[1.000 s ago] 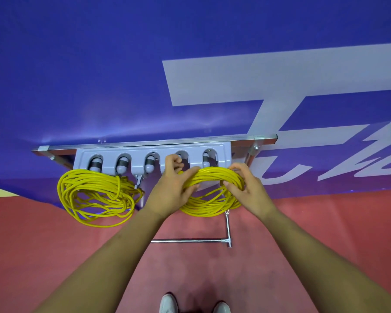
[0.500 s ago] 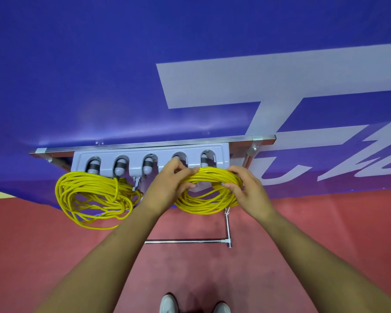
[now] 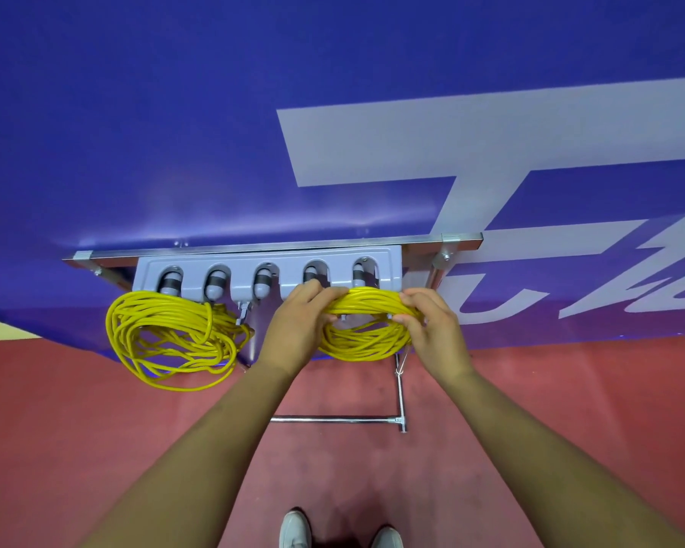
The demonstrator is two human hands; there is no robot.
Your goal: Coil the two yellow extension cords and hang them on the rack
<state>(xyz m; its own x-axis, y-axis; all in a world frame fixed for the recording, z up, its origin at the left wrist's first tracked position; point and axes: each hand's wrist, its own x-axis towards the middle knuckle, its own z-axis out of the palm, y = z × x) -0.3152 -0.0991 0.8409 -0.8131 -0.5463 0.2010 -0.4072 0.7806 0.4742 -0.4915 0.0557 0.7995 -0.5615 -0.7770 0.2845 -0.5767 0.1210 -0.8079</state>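
Observation:
A grey rack (image 3: 269, 259) with several round holders is fixed to a metal rail on a blue wall. One coiled yellow cord (image 3: 167, 338) hangs loosely from the rack's left end. A second yellow coil (image 3: 366, 326) sits under the two rightmost holders. My left hand (image 3: 297, 322) grips this coil's left side and my right hand (image 3: 432, 330) grips its right side, both at the top of the coil. Whether the coil rests on a hook is hidden by my hands.
A metal frame bar (image 3: 337, 420) lies on the red floor below the rack, with an upright tube (image 3: 400, 389). White shoes (image 3: 293, 530) show at the bottom edge. The blue banner (image 3: 333, 112) fills the wall above.
Both hands have lifted the right coil slightly up toward the rack's right holders. The left coil has stayed hanging.

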